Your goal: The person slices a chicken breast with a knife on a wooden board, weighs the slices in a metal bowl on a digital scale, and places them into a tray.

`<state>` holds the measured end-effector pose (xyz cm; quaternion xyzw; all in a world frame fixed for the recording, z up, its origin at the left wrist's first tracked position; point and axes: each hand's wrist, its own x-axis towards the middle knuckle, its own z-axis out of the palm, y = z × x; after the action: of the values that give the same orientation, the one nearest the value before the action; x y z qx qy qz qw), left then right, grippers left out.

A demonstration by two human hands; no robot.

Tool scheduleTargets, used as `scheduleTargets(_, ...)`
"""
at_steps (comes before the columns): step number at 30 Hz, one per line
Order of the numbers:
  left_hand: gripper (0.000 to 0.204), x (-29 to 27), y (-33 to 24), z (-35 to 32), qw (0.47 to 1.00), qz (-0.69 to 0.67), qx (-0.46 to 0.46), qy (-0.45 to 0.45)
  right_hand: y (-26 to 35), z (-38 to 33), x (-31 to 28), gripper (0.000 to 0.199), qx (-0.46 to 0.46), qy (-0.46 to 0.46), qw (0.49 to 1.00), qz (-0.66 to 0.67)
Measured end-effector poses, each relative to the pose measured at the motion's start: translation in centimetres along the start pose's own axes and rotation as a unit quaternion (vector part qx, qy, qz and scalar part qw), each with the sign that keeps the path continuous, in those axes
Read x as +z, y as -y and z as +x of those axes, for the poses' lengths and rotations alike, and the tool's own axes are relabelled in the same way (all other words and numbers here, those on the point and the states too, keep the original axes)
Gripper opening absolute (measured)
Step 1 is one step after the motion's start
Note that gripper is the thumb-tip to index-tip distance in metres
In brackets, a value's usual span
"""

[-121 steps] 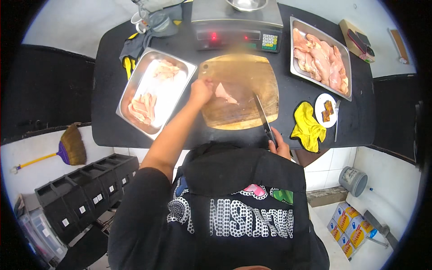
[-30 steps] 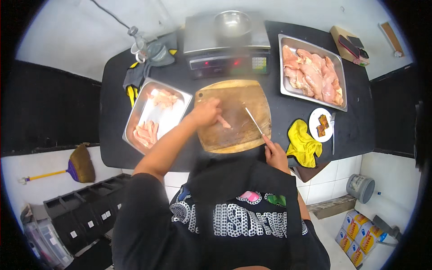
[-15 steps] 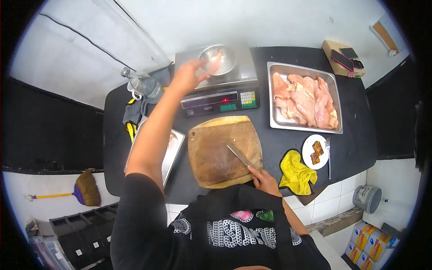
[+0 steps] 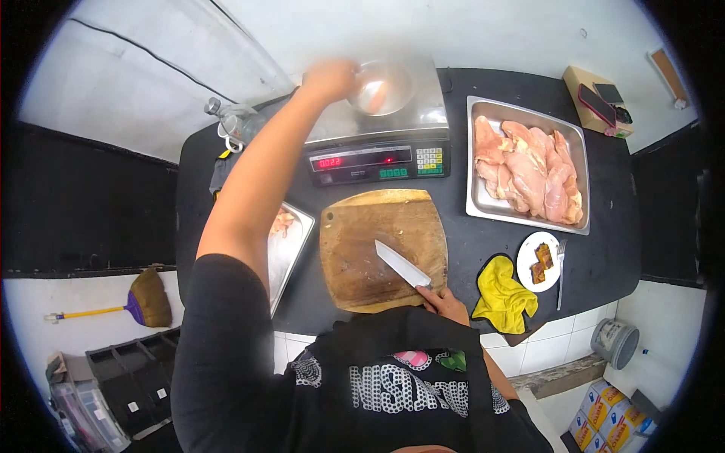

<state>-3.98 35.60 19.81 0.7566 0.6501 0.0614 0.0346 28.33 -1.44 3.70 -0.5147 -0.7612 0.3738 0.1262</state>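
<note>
At the far side of the table, a small round metal bowl [image 4: 384, 88] stands on the metal plate of a digital scale [image 4: 377, 162]. A strip of raw chicken [image 4: 378, 98] lies in the bowl. My left hand [image 4: 331, 81] is at the bowl's left rim, its fingers bent and closed against the edge; blur hides the fingertips. My right hand [image 4: 445, 303] grips the handle of a kitchen knife [image 4: 402, 263]. The blade lies over a wooden cutting board [image 4: 355, 257], pointing up and left.
A metal tray [image 4: 472, 192] of raw chicken pieces stands at right; another tray [image 4: 294, 253] with small scraps is partly under my left arm. Near the right edge are a yellow cloth [image 4: 504, 298], a white plate [image 4: 529, 281] and a fork [image 4: 560, 275]. A bottle [image 4: 240, 117] stands behind my left arm.
My left hand has moved from above the bowl's left side, fingers apart, to its rim with fingers bent. The knife blade has turned to show its flat side. The scale's display now shows lit digits.
</note>
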Motion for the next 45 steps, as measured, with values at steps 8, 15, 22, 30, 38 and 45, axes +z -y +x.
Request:
scheduleTargets(8,0.052,2.4,-4.1,2.6,0.988,0.079,0.018,0.129,0.3,0.4,0.6,0.059,0.072,-0.003,0.997,-0.017)
scheduleTargets(15,0.043,8.6,-2.3,3.6,0.987,0.068,-0.129,0.059,-1.0,0.9,0.9,0.057,0.027,-0.046,0.999,0.009)
scheduleTargets(22,0.054,7.7,-1.8,4.5,0.991,0.056,-0.086,0.081,-1.7,2.1,-3.3,0.042,-0.005,-0.213,0.976,-0.044)
scheduleTargets(30,0.038,-0.7,5.1,-9.0,0.979,-0.146,-0.111,-0.090,-7.4,7.3,-11.1,0.038,0.066,-0.389,0.905,-0.161)
scheduleTargets(38,0.036,1.8,15.9,-36.5,0.965,0.058,-0.224,-0.128,-11.2,10.0,-15.8,0.028,0.138,-0.461,0.855,-0.193)
scheduleTargets(45,0.034,3.1,9.0,-38.4,0.929,-0.054,-0.365,-0.024,-11.8,8.7,-15.6,0.017,0.144,-0.481,0.850,-0.160)
